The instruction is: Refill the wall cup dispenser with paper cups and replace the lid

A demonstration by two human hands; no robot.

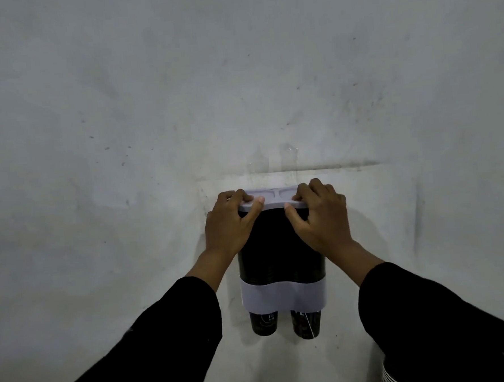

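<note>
Here both hands pinch the lid [270, 201] at the top of the dispenser [280, 260] on the wall [151, 108]: left hand [229, 221] and right hand [320, 216] each hold a narrow grip on one end, likely to seat it evenly. Cups [285, 323] poke out below, so the tubes look filled.

no text here can be read for certain. the left black paper cup [264, 322] poking out under the pale grey band of the dark wall cup dispenser [283, 295] carries a small pale mark, too blurred to make out. the right black paper cup [306, 323] beside it shows a few white strokes near its top edge, perhaps letters, but they cannot be told. the pale grey plastic lid [272, 200] bears no lettering that shows.
</note>
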